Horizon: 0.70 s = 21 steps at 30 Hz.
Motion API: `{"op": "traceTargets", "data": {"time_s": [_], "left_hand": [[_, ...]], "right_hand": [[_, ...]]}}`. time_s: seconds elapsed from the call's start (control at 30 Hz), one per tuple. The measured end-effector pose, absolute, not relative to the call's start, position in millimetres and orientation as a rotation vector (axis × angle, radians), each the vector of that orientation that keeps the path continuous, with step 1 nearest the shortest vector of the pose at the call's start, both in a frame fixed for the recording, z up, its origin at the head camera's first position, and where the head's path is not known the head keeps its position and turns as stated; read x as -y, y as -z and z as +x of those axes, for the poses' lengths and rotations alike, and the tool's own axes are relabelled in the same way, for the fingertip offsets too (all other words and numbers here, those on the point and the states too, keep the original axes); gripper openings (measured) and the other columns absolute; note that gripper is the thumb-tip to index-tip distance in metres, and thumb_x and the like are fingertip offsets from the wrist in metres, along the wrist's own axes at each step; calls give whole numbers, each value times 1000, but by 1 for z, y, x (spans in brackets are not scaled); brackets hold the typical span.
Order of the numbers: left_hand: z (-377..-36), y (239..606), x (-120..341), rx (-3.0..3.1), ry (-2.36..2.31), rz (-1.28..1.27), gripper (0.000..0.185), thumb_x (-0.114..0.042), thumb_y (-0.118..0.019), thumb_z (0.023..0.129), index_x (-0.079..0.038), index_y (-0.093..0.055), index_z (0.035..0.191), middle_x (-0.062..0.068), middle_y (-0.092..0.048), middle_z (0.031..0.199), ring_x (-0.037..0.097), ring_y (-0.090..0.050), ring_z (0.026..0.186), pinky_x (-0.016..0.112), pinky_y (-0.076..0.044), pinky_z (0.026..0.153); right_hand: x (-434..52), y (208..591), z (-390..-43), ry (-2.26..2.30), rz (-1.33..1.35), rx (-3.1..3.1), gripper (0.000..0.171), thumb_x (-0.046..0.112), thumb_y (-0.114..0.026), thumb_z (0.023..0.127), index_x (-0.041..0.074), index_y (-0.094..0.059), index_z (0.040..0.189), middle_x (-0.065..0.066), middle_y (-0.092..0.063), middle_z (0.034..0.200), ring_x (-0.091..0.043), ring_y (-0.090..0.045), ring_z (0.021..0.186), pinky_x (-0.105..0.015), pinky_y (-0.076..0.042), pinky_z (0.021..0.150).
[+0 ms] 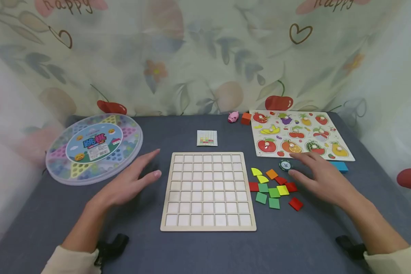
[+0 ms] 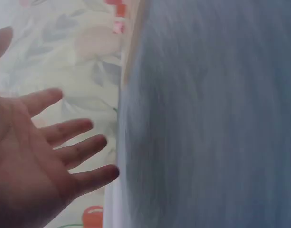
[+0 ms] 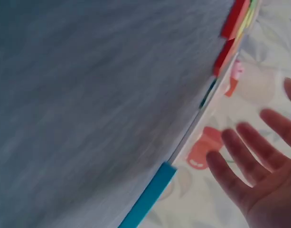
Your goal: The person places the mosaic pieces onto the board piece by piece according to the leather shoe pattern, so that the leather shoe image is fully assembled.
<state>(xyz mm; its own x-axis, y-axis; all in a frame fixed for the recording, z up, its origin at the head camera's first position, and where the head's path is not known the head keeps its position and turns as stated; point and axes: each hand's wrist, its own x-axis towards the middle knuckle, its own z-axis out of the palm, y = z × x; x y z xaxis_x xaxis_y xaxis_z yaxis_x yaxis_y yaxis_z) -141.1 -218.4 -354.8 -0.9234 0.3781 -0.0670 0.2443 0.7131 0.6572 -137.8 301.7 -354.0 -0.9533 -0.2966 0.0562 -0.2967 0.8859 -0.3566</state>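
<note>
Box (image 1: 123, 151) labelled "跳棋" sits near the left hand (image 1: 128, 182), before "happy"-printed cloth (image 1: 198, 57).

Dark bench (image 1: 133, 255). Left of left fingers (image 1: 150, 156): round game box (image 1: 94, 148). Between these and right fingers (image 1: 305, 159): grid board (image 1: 208, 186), small card (image 1: 207, 137), coloured tiles (image 1: 274, 193). Beside right fingers: dark chip (image 1: 285, 165). Beyond: fruit board (image 1: 303, 139), pink pig (image 1: 233, 117), orange block (image 1: 246, 118). Rightward: blue block (image 1: 339, 166).

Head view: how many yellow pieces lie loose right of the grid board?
3: a far quarter-round, a near quarter-round just in front of it, and a yellow square between a green tile and a red tile. Others could be hidden underneath.
</note>
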Motion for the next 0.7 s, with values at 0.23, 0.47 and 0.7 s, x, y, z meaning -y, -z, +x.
{"op": "traceTargets", "data": {"time_s": [0.23, 0.47, 0.7], "left_hand": [[-147, 366, 211, -2651, -1098, 458, 69, -51, -54, 105, -21, -32, 163, 13, -29, 169, 39, -24, 157, 67, -23, 121], [-151, 382, 202, -2672, -995, 608, 69, -40, -72, 97, -16, -46, 157, 17, -36, 165, 44, -25, 156, 68, -15, 123], [-146, 387, 195, -2693, -843, 674, 69, -41, -74, 94, -16, -52, 154, 21, -32, 167, 51, -12, 157, 72, -5, 122]], "right_hand": [[-282, 356, -149, -635, 576, 3126, 36, 30, -75, 95, 6, -72, 121, -4, -75, 107, -19, -67, 95, -43, -58, 84], [-267, 358, -157, -681, 608, 3148, 27, 25, -77, 94, 10, -75, 116, 0, -75, 103, -14, -65, 90, -38, -57, 82], [-245, 359, -164, -665, 659, 3175, 23, 27, -78, 93, 10, -78, 109, 3, -73, 94, -12, -60, 83, -33, -52, 75]]}}
